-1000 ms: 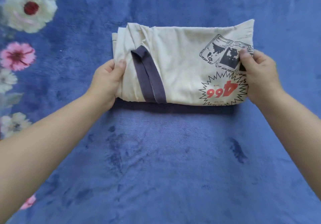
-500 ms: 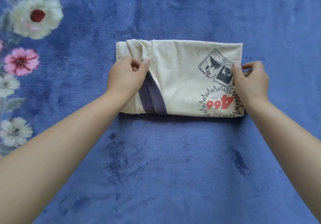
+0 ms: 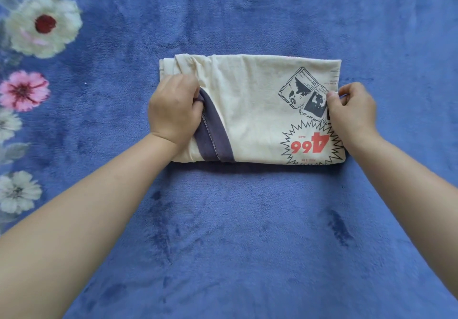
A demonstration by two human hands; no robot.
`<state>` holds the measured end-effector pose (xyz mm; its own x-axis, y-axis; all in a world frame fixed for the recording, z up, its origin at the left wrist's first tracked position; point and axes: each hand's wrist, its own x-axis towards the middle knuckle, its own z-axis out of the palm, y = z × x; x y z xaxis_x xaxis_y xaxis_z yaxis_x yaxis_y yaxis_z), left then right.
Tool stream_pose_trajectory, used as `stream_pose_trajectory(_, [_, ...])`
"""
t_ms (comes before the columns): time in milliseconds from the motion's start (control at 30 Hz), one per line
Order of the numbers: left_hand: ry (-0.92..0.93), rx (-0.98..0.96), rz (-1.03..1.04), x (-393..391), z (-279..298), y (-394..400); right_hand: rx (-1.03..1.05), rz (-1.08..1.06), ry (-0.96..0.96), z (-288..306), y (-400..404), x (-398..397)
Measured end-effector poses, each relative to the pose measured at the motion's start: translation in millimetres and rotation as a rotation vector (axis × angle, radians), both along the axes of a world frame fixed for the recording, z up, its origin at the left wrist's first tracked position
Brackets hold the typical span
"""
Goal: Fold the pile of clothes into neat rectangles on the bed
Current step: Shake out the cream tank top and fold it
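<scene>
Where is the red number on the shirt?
In the head view the red number sits at the near right corner of the folded shirt, just below the right hand.

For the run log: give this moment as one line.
left hand grips purple band | right hand pinches shirt edge | shirt folded on blanket

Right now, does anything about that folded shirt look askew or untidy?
Mostly tidy. The cream shirt lies as a flat rectangle, but its left end is bunched into creases, and the dark collar band runs slantwise across it. The left hand grips there; the right hand pinches the right edge.
</scene>
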<state>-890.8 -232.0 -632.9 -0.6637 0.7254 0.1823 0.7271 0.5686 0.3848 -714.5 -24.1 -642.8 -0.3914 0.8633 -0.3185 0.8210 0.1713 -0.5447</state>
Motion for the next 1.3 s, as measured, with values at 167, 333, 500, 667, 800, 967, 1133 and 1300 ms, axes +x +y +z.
stream_pose_trajectory(167, [-0.122,0.072,0.124,1.1,-7.4,-13.4,0.020,-0.012,-0.010,-0.7,-3.2,-1.4])
stream_pose_trajectory(333, [-0.294,-0.054,0.242,7.3,-15.7,-28.6,0.043,-0.023,-0.048,0.0,-5.8,-5.6])
stream_pose_trajectory(500, [-0.360,-0.083,0.209,-1.3,-1.3,-25.6,0.008,-0.022,-0.058,2.4,-4.2,-4.9])
stream_pose_trajectory(667, [-0.718,0.059,0.401,-27.1,8.1,-9.4,-0.005,-0.002,-0.055,4.1,-3.9,-5.4])
stream_pose_trajectory(800, [-0.658,-0.088,0.507,-40.4,7.6,17.1,-0.003,0.022,-0.080,3.6,-2.4,-7.2])
stream_pose_trajectory(967, [-0.489,-0.125,0.611,-40.9,-2.6,39.6,0.027,0.021,-0.090,0.1,-3.5,-6.1])
stream_pose_trajectory(1133, [-0.422,0.002,0.496,-43.6,-22.4,18.1,0.034,0.000,-0.079,-4.7,-5.5,-7.5])
stream_pose_trajectory(1300, [-0.447,-0.017,0.449,-43.4,-21.0,19.5,0.036,-0.034,-0.083,-6.4,-4.8,-7.7])
